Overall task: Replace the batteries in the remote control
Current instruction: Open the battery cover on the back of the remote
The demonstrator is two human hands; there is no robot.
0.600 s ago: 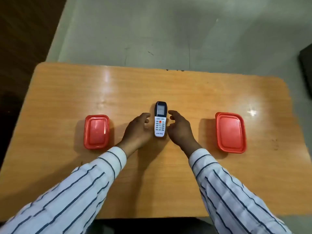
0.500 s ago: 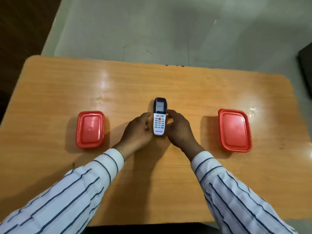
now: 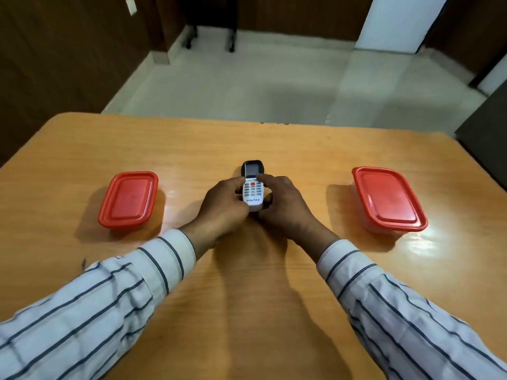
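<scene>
Remote control at desk centre, buttons up, screen end toward far edge. Left hand and right hand both closed on it from either side; right fingertip sits below the screen. Battery cover not visible, likely underneath: lift, flip it over, thumb the cover off, keep the other grip firm. Red lidded containers near left and right edges, closed, contents unseen.

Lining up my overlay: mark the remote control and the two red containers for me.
remote control (image 3: pixel 252 192): head view, on its white keypad face.
left red container (image 3: pixel 128 199): head view, centre of its lid.
right red container (image 3: pixel 388 198): head view, centre of its lid.
</scene>
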